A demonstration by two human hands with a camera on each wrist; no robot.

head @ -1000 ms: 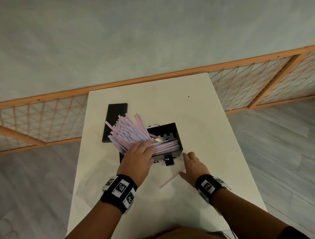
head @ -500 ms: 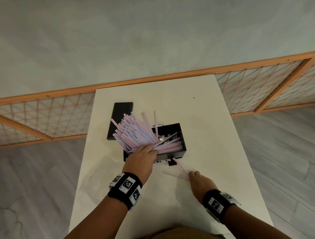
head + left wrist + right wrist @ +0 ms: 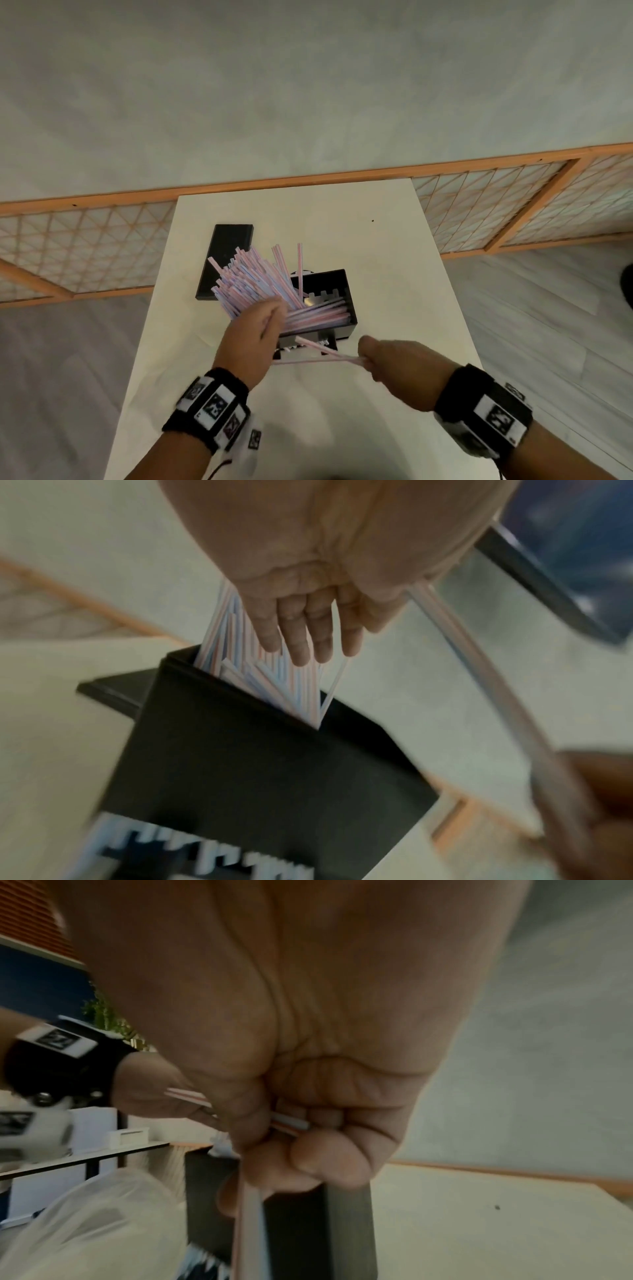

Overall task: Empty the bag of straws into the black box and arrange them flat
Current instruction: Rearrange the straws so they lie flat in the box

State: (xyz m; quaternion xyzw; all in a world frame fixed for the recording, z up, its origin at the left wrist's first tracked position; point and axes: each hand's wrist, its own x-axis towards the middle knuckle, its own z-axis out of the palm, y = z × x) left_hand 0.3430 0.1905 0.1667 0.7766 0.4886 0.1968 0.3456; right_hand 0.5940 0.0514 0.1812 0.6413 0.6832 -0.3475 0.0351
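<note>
Fingers (image 3: pixel 329 1167) of right hand (image 3: pixel 394 366) now pinch two stray straws (image 3: pixel 322 354), lifted off desk (image 3: pixel 394 274) vs 1 s ago; left hand (image 3: pixel 253 335), fingers straight, presses straw bundle (image 3: pixel 253 281) into black box (image 3: pixel 342 301). Strays go in next.

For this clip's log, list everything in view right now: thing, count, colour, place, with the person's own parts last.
black box: one, black, open, mid-table.
straws: a large bunch, pink, blue and white striped, partly in the box, upper ends leaning out over its left side.
loose straws: a few, same stripes, in front of the box.
lid: one, black, flat, behind-left of the box.
table: one, white.
left hand: resting on the bunch.
right hand: pinching the loose straws.
</note>
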